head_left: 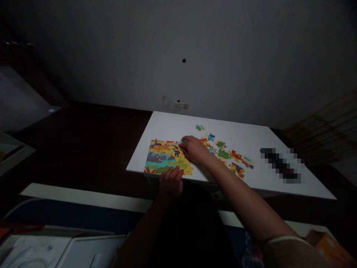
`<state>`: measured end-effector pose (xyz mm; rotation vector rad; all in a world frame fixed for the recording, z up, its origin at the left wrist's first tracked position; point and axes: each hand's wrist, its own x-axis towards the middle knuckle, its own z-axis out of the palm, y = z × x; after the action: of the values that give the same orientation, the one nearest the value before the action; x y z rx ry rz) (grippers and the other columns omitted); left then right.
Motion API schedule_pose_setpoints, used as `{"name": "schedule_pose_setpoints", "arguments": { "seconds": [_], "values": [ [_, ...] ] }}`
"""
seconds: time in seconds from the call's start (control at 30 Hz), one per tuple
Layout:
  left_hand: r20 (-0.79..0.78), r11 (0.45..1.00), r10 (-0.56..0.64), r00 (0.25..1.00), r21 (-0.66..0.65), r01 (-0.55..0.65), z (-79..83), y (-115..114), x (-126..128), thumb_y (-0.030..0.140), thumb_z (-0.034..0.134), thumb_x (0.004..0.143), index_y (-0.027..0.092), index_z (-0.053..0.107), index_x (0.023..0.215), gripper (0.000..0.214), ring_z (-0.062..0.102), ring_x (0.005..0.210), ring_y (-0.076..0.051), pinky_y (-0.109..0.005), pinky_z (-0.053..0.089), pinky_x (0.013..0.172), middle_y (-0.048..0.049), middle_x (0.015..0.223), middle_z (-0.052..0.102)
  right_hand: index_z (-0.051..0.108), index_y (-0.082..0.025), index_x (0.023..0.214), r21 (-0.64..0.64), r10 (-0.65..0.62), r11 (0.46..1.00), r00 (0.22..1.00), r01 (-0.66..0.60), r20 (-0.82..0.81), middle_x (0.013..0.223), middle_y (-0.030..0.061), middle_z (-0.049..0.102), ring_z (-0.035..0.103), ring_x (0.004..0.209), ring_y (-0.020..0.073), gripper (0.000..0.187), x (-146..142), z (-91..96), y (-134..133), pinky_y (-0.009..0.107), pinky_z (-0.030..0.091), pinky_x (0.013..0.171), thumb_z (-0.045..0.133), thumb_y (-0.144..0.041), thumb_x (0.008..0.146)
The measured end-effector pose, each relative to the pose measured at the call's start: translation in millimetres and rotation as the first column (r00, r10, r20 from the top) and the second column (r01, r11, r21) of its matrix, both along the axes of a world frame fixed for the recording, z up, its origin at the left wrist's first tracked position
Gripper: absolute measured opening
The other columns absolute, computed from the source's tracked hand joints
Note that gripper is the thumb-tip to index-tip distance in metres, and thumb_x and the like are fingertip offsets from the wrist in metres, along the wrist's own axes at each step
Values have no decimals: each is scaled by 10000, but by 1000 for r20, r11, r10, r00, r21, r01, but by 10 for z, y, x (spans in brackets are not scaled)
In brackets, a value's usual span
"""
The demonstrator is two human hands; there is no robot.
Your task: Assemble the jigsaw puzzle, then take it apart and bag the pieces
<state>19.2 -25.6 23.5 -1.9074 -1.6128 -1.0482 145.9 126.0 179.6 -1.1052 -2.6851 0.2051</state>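
A partly joined jigsaw puzzle (160,158) with a hippo and other animals lies at the left of the white table's near edge. My left hand (171,181) rests over its lower border, fingers stretched out flat on it. My right hand (194,149) is at the puzzle's upper right corner, thumb and forefinger bent around what looks like a small puzzle piece, mostly hidden by the fingers. Right of that hand lie several loose puzzle pieces (224,153), some overlapping. A green and blue piece (200,127) lies apart, farther back.
The white table (173,124) stands before a grey wall with sockets (181,105). A blurred-out dark object (281,165) lies on its right side. Below the table's near edge are a pale ledge (83,196) and a white box-like item (92,251).
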Motion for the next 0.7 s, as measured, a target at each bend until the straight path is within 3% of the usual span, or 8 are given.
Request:
{"name": "schedule_pose_setpoints", "arguments": {
  "seconds": [0.1, 0.2, 0.4, 0.5, 0.57, 0.7],
  "values": [
    [38, 1000, -15, 999, -20, 16, 4, 3, 10, 195, 537, 880, 308, 617, 1307, 449, 626, 1182, -254, -484, 281, 1163, -50, 1213, 727, 691, -240, 1237, 43, -37, 998, 998, 39, -47, 1284, 104, 666, 604, 1197, 252, 286, -25, -86, -287, 389, 468, 1035, 524, -288, 1011],
    [43, 1000, 0, 999, -28, 1, 139, -52, 62, 191, 564, 842, 288, 620, 1292, 464, 617, 1191, -285, -517, 300, 1141, -67, 1236, 718, 612, -237, 1342, 92, -73, 992, 993, 81, -88, 1387, 103, 608, 543, 1301, 239, 342, -31, -169, -440, 390, 438, 1088, 492, -286, 1025],
    [72, 967, 6, 997, -254, 13, 838, -190, 132, 223, 589, 792, 223, 633, 1268, 478, 525, 1318, -355, -580, 309, 1158, -126, 1383, 625, 615, -253, 1328, 153, -98, 982, 991, 112, -91, 1356, 87, 628, 557, 1271, 242, 332, 19, -88, -540, 408, 412, 1093, 476, -273, 1028],
    [34, 946, 37, 999, -323, -24, 1175, -47, 57, 272, 544, 877, 188, 611, 1315, 451, 454, 1396, -346, -532, 309, 1190, -144, 1476, 542, 668, -249, 1218, 171, -117, 977, 989, 131, -90, 1233, 86, 683, 607, 1153, 247, 287, 136, -11, -627, 402, 447, 1017, 474, -227, 1008],
    [14, 930, 39, 999, -367, -31, 1311, 133, -18, 284, 522, 903, 200, 584, 1358, 467, 416, 1432, -336, -510, 320, 1192, -131, 1499, 520, 683, -250, 1178, 178, -144, 971, 985, 158, -92, 1168, 84, 705, 615, 1108, 256, 274, 273, 19, -662, 405, 454, 984, 499, -202, 980],
    [-48, 872, -47, 998, -490, 17, 1344, 491, -126, 379, 512, 941, 193, 491, 1464, 556, 312, 1499, -353, -544, 274, 1212, -128, 1595, 409, 710, -257, 1132, 193, -262, 941, 960, 276, -95, 1114, 83, 728, 622, 1080, 285, 270, 711, 58, -542, 423, 461, 943, 526, -192, 945]
  ]
}}
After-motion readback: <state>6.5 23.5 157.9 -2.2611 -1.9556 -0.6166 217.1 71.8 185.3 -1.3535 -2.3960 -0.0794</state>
